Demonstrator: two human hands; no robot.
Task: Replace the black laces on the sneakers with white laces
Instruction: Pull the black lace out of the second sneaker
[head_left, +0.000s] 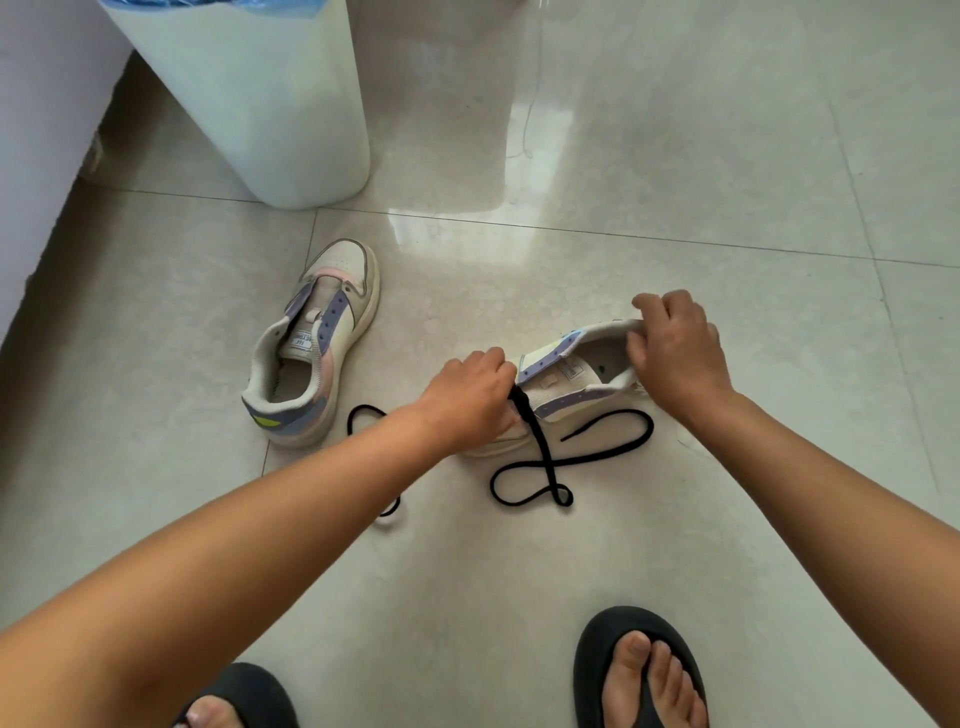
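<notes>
Two cream sneakers with lilac eyelet strips lie on the tiled floor. The left sneaker (317, 338) stands alone with no lace in it. The right sneaker (576, 374) lies tilted on its side. My right hand (675, 353) grips its heel collar. My left hand (470, 395) is closed on a black lace (540, 447) at the sneaker's toe end; the lace trails in loops onto the floor. A second black lace (363, 415) lies partly hidden under my left forearm. No white lace is visible.
A tall white bin (260, 104) with a blue liner stands at the back left beside a pale wall (31, 156). A thin white cord (530, 114) hangs at the back. My feet in black sandals (639, 670) are at the bottom edge.
</notes>
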